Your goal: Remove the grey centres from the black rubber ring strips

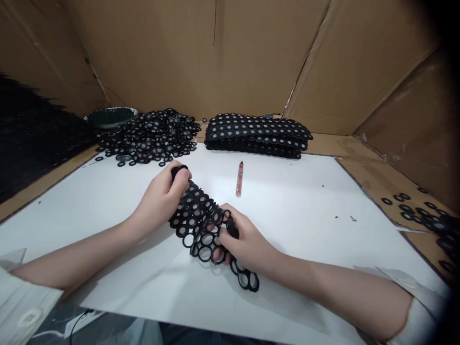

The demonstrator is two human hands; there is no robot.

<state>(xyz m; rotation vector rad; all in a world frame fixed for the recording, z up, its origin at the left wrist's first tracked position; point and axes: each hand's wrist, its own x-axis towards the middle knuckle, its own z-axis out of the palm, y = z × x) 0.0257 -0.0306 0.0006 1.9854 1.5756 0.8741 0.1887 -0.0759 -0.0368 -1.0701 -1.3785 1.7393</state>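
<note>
We count two hands, left (163,196) and right (246,242), one black ring sheet (201,223), one reddish pen (239,178), one stack of sheets (257,134), perhaps four deep, one green dish (109,116). Loose rings (151,136): too many to count.

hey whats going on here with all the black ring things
A person holds a black sheet of joined rings over a white sheet on the table, the left hand gripping its far end and the right hand its near end. Part of the sheet has grey-filled rings; the near rings are open. Behind lie a heap of loose rings, a stack of ring sheets and a reddish pen-like stick.
</note>
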